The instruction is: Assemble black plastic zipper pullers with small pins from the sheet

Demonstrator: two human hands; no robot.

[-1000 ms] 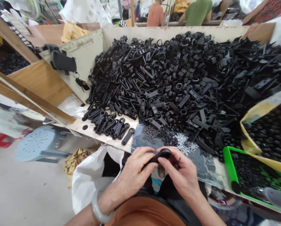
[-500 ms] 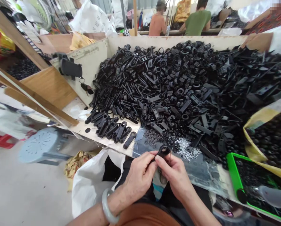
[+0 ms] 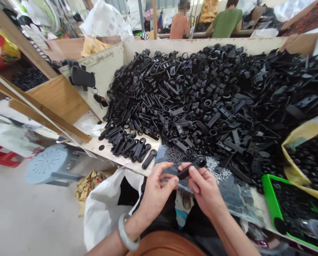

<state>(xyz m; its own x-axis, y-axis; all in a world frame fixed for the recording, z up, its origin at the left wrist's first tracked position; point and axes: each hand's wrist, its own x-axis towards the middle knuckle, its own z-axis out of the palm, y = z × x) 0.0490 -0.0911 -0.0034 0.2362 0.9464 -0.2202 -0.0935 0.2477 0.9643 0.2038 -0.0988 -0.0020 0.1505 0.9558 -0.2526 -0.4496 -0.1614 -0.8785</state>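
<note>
A black plastic crank-shaped part [image 3: 185, 172] with a round ring at one end is in my right hand [image 3: 205, 188], pinched between thumb and fingers. It points up and to the right over the table's front edge. My left hand [image 3: 159, 188] is at the part's lower end, its thumb and fingers parted; I cannot tell whether a fingertip touches it. A pale bangle [image 3: 125, 233] circles my left wrist. Just beyond my hands lie small silver pins [image 3: 222, 174] and tiny dark pieces [image 3: 175, 154]. Several similar black parts [image 3: 149, 159] lie in a row to the left.
A large heap of black plastic pieces [image 3: 172, 92] fills the walled bench. On the right are a green tray [image 3: 271, 199] and a yellow-edged sack [image 3: 295, 170] of round black pieces. A white sack [image 3: 95, 217] and blue stool [image 3: 48, 163] stand left. Other people sit beyond.
The black part has tilted and moved right with my right hand. My left hand has drawn away from its ring end, its fingers opening. The view has shifted slightly.
</note>
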